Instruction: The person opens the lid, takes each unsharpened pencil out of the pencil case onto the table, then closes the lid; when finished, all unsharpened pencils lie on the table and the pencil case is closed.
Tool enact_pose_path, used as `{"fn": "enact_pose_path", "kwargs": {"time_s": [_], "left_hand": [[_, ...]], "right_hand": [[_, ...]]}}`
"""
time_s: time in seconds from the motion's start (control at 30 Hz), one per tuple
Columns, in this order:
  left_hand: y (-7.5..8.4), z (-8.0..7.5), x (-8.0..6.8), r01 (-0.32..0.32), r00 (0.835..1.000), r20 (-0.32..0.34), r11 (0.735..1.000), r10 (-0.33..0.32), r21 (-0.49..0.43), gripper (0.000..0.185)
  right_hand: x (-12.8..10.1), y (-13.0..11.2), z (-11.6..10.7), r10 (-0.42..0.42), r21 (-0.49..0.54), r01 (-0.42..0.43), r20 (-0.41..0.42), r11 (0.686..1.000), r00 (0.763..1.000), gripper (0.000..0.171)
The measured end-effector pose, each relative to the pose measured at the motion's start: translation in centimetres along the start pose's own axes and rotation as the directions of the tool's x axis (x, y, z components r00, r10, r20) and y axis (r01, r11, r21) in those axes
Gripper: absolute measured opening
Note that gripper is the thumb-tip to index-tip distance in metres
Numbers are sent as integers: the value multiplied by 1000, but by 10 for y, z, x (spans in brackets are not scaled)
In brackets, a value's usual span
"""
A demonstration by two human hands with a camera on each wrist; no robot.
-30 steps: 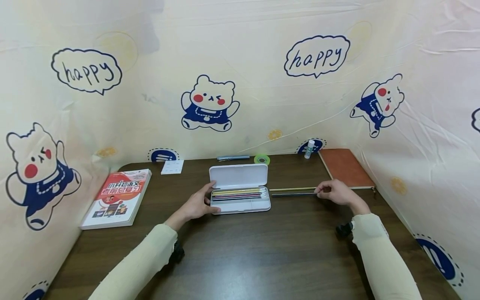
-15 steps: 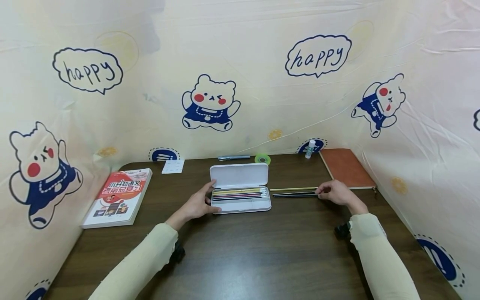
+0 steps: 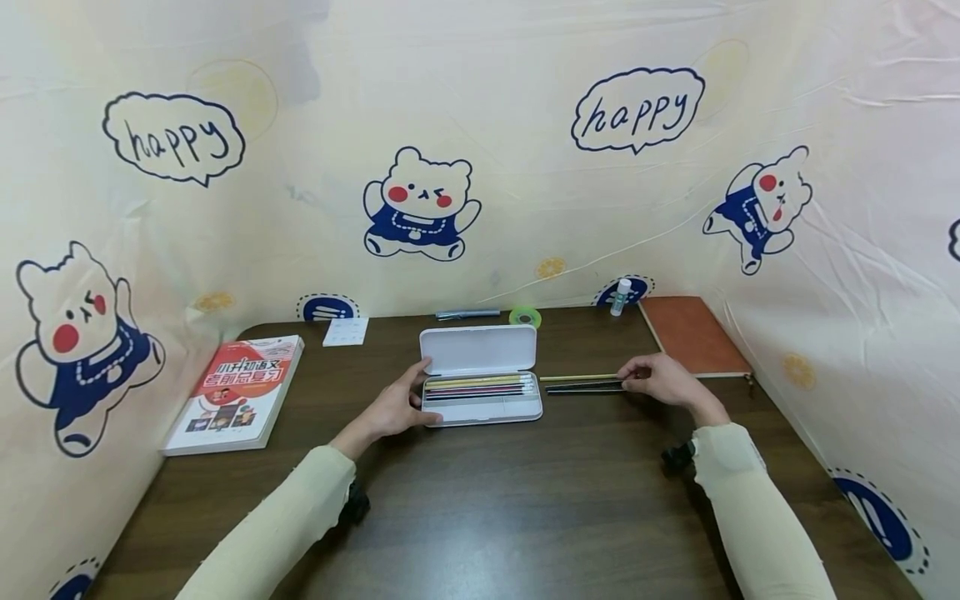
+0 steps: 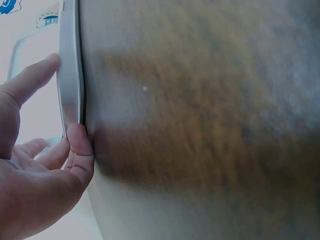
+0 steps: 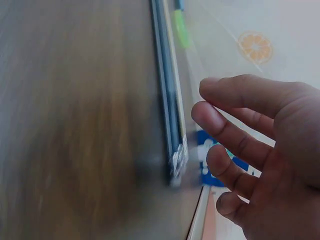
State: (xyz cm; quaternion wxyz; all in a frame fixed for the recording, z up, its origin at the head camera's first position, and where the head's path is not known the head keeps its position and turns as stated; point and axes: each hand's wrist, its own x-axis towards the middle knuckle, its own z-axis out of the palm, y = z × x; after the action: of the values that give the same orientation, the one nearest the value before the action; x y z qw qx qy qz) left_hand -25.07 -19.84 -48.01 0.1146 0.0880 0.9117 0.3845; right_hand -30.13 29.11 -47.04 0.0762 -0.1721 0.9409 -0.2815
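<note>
An open white pencil case (image 3: 517,412) lies on the table, its lid tipped back and several pencils (image 3: 474,388) in its upper compartment. My left hand (image 3: 392,408) holds the case by its left end; in the left wrist view the thumb is on the rim of the case (image 4: 70,75) and other fingertips are at its corner. Right of the case, dark pencils (image 3: 583,387) and a yellowish pencil (image 3: 579,378) lie side by side. My right hand (image 3: 666,382) hovers at their right ends. In the right wrist view its loosely bent fingers are apart from the pencils (image 5: 167,95).
Behind the case are a blue pen (image 3: 468,315), a green tape roll (image 3: 525,317) and a glue stick (image 3: 620,297). A brown notebook (image 3: 693,333) lies at the back right. Left are a thick book (image 3: 236,392) and a white paper (image 3: 346,332).
My right hand has let go of the dark pencils and shifted slightly left and up. The dark pencils now lie beside the yellowish one. My left hand and the case stay put.
</note>
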Motion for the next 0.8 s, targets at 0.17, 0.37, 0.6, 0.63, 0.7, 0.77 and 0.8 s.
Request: {"fn": "enact_pose_path", "kwargs": {"time_s": [0.17,0.37,0.6,0.63,0.7,0.77,0.8], "left_hand": [[0,0,0,4,1000,0,1000,-4,5,105],[0,0,1,14,1000,3,1000,-14,9,105],[-1,0,1,17,1000,4,1000,-17,8,105],[-1,0,1,17,1000,4,1000,-17,8,105],[-1,0,2,16,1000,2,1000,-16,8,105],[-2,1,2,14,1000,2,1000,-14,9,105],[-2,1,2,14,1000,2,1000,-14,9,105]], "right_hand": [[7,-20,6,-28,39,28,-12,999,1000,17],[18,-46,15,-85,40,86,-13,996,996,18],[32,-77,31,-109,33,109,16,994,994,17],[34,-81,34,-115,30,115,19,993,993,17],[38,-89,41,-126,26,126,30,992,992,15],[41,-97,47,-149,16,149,40,989,988,14],[42,-101,50,-157,13,157,45,988,987,14]]}}
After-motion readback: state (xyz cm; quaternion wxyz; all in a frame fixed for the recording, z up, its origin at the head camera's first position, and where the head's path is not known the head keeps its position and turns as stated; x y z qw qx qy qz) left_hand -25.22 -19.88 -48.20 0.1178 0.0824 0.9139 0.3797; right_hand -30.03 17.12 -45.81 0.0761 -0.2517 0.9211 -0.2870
